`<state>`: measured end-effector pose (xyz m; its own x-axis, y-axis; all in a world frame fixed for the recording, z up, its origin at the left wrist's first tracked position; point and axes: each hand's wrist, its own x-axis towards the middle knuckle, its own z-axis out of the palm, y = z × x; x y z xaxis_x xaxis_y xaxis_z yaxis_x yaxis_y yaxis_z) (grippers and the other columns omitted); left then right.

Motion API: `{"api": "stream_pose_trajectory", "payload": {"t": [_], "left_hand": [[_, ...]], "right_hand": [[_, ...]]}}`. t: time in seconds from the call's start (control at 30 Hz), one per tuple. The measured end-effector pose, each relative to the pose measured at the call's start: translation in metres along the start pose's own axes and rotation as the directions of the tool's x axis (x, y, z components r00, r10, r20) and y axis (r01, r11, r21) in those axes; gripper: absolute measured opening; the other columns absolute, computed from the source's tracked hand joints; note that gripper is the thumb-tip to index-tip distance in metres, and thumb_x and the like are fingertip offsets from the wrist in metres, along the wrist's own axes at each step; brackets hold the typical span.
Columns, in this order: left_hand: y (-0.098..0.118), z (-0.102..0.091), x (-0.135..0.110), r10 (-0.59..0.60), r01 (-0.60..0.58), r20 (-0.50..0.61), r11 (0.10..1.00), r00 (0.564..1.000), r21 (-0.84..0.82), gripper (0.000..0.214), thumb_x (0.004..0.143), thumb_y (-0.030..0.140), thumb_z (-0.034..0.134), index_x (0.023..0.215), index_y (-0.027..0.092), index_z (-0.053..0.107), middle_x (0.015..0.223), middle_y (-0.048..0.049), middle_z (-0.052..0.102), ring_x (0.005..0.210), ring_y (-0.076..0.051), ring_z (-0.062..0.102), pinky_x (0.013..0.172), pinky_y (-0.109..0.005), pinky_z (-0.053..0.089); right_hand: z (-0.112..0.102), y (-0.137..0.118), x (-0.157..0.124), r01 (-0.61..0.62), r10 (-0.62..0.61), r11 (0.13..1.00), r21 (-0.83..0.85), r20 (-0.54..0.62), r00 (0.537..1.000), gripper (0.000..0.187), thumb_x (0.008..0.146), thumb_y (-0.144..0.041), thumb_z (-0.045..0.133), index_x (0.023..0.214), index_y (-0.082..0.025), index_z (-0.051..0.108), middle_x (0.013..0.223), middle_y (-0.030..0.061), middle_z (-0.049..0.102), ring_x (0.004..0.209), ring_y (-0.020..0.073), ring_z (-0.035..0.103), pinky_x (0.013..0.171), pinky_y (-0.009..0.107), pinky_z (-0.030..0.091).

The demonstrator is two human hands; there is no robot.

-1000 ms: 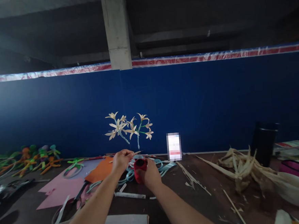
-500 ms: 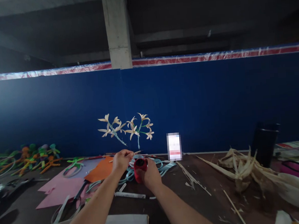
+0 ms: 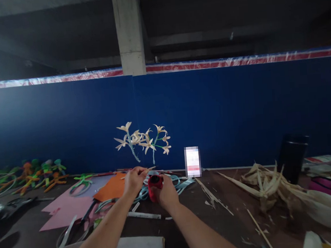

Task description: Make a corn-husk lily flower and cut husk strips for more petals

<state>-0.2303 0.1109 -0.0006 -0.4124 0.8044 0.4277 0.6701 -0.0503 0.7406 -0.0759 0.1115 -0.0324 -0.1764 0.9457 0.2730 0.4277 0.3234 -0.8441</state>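
Note:
My left hand is closed in a pinch, and a thin pale strip sticks out to the right from its fingertips. My right hand is wrapped around a red container with a dark round opening facing me. Just above the left hand stands a spray of cream flowers on a pale blue stem; its lower end is close to the hand, and I cannot tell what supports it. A second flower spray rises upright behind the red container. Loops of light blue ribbon lie around both hands.
Pink paper and orange paper lie left, near several pipe-cleaner figures. A phone stands behind. To the right are dried corn husks, a white bowl and a dark cylinder. A white box is in front.
The left flower spray has swung rightward and more upright, and its blooms now overlap the right spray. Both hands and the red container have stayed nearly in place.

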Motion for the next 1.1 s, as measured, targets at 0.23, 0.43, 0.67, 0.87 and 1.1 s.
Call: {"api": "stream_pose_trajectory", "payload": {"t": [0.23, 0.43, 0.67, 0.87, 1.1], "left_hand": [[0.003, 0.000, -0.004, -0.056, 0.056, 0.018, 0.998, 0.998, 0.023, 0.026, 0.071, 0.040, 0.056, 0.076, 0.019, 0.069, 0.061, 0.0002, 0.068, 0.059, -0.015, 0.061, 0.055, -0.023, 0.039], [0.006, 0.001, -0.010, -0.071, 0.074, -0.041, 0.993, 0.997, 0.089, 0.023, 0.073, 0.039, 0.056, 0.076, 0.021, 0.069, 0.067, -0.0004, 0.069, 0.066, -0.016, 0.061, 0.060, -0.024, 0.039], [0.008, 0.003, -0.010, -0.076, 0.083, -0.053, 0.987, 0.996, 0.140, 0.022, 0.075, 0.038, 0.054, 0.077, 0.021, 0.068, 0.066, -0.0002, 0.068, 0.065, -0.016, 0.060, 0.060, -0.024, 0.037], [0.012, 0.000, -0.007, -0.076, 0.084, -0.057, 0.983, 0.995, 0.163, 0.021, 0.075, 0.037, 0.055, 0.076, 0.021, 0.068, 0.070, -0.0011, 0.069, 0.068, -0.017, 0.061, 0.060, -0.024, 0.036], [0.012, 0.001, -0.002, -0.085, 0.093, -0.056, 0.982, 0.995, 0.163, 0.021, 0.075, 0.036, 0.053, 0.074, 0.021, 0.067, 0.069, -0.0012, 0.069, 0.067, -0.016, 0.061, 0.059, -0.024, 0.036]], "right_hand": [[-0.001, -0.001, 0.000, -0.006, 0.006, 1.000, 0.001, -0.001, 1.000, 0.052, 0.067, -0.034, 0.063, 0.116, -0.019, 0.052, 0.116, 0.0116, 0.056, 0.103, 0.0277, 0.058, 0.087, 0.038, 0.042], [-0.001, -0.002, 0.001, -0.001, 0.001, 1.000, -0.001, 0.004, 1.000, 0.052, 0.068, -0.033, 0.063, 0.116, -0.018, 0.051, 0.117, 0.0121, 0.055, 0.105, 0.0279, 0.057, 0.088, 0.038, 0.042], [-0.002, -0.002, 0.000, 0.000, 0.000, 1.000, -0.011, 0.000, 1.000, 0.053, 0.068, -0.034, 0.063, 0.117, -0.019, 0.051, 0.116, 0.0118, 0.056, 0.104, 0.0276, 0.057, 0.088, 0.038, 0.041], [-0.001, -0.004, -0.002, 0.001, -0.001, 1.000, -0.010, -0.005, 1.000, 0.048, 0.069, -0.033, 0.061, 0.114, -0.018, 0.052, 0.115, 0.0127, 0.057, 0.102, 0.0282, 0.058, 0.085, 0.038, 0.042], [-0.001, -0.003, -0.002, 0.015, -0.015, 1.000, -0.004, -0.003, 1.000, 0.049, 0.069, -0.033, 0.061, 0.114, -0.018, 0.052, 0.115, 0.0122, 0.056, 0.103, 0.0285, 0.058, 0.086, 0.038, 0.042]]}}
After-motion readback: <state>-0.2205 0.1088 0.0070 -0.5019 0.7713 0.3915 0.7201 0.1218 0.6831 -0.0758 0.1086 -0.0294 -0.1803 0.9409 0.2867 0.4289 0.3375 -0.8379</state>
